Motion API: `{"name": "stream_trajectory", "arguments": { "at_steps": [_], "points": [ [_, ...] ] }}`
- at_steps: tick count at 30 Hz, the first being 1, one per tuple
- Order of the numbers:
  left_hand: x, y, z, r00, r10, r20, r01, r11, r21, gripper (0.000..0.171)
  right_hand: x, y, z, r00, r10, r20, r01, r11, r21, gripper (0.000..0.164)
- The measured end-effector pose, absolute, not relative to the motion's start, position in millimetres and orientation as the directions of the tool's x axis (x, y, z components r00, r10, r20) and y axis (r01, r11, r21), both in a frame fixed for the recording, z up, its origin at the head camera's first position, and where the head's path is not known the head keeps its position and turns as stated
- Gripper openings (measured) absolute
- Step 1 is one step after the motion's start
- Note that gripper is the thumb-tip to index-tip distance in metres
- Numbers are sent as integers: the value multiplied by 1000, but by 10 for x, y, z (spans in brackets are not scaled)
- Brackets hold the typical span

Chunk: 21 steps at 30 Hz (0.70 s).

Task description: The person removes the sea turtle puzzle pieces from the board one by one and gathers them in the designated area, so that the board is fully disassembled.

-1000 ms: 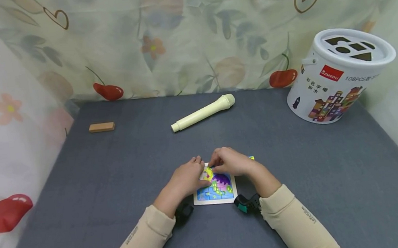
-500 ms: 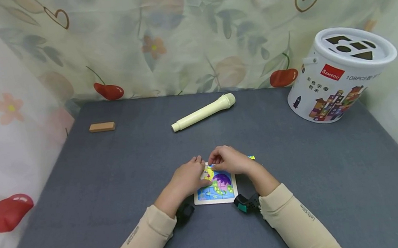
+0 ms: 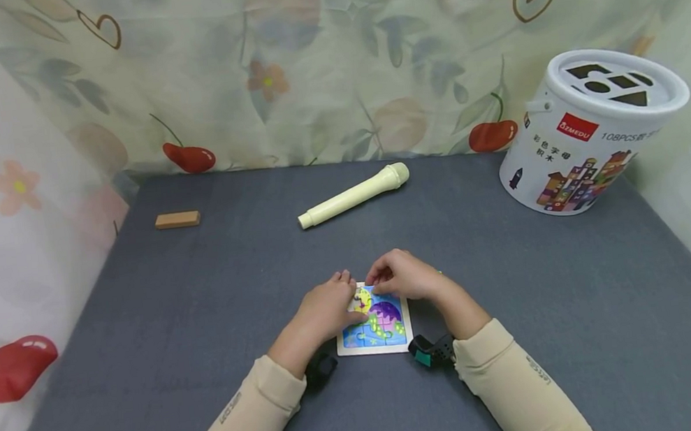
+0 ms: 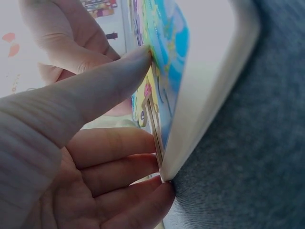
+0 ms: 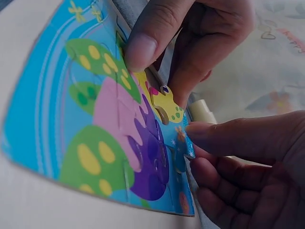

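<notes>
A small jigsaw puzzle [image 3: 376,340] in a pale frame lies on the table, with blue, purple, pink and green pieces. My left hand [image 3: 322,308] holds it at the left side: the thumb [image 4: 128,71] presses on its face and the fingers [image 4: 119,171] lie along its edge. At the far edge my right hand [image 3: 407,276] pinches a blue puzzle piece [image 5: 189,145] between thumb and fingers. Beside that piece, a yellow piece with an eye [image 5: 167,104] sits slightly raised from the board. The right hand hides part of the puzzle's far right corner in the head view.
A cream toy microphone [image 3: 352,196] lies beyond the puzzle. Far left is a small wooden block [image 3: 178,220]. A white lidded bucket with shaped holes [image 3: 590,133] stands at the back right. Patterned cloth [image 3: 318,71] hangs behind the dark table [image 3: 202,294].
My right hand has shifted slightly to the right and away along the puzzle's far edge, now covering most of a yellow-green bit behind it. My left hand stays in place.
</notes>
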<state>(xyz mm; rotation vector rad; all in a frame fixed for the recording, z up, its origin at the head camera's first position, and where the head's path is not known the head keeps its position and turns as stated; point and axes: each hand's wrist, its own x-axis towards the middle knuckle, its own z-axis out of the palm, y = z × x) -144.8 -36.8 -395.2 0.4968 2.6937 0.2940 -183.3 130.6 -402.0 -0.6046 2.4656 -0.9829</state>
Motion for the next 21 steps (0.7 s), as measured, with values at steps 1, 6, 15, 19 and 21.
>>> {"name": "stream_trajectory", "arguments": {
  "at_steps": [1, 6, 15, 19, 21],
  "points": [
    [-1451, -368, -3954, -863, 378, -334, 297, 916, 269, 67, -1830, 1308, -4013, -819, -529, -223, -230, 658, -717, 11],
    [-1455, -370, -3956, -863, 373, -341, 291, 918, 268, 68, -1824, 1308, -4003, -823, -522, -226, -226, 665, -711, 11],
    [-1455, -369, -3973, -862, 370, -347, 292, 921, 257, 68, -1862, 1330, -4066, -807, -536, -247, -178, 620, -764, 6],
    [-1463, -366, -3982, -861, 368, -350, 290, 922, 256, 68, -1886, 1347, -4085, -800, -539, -265, -139, 596, -791, 6],
    [-1467, -365, -3986, -861, 367, -354, 287, 923, 258, 68, -1892, 1353, -4088, -796, -542, -270, -129, 587, -799, 6]
  ]
}}
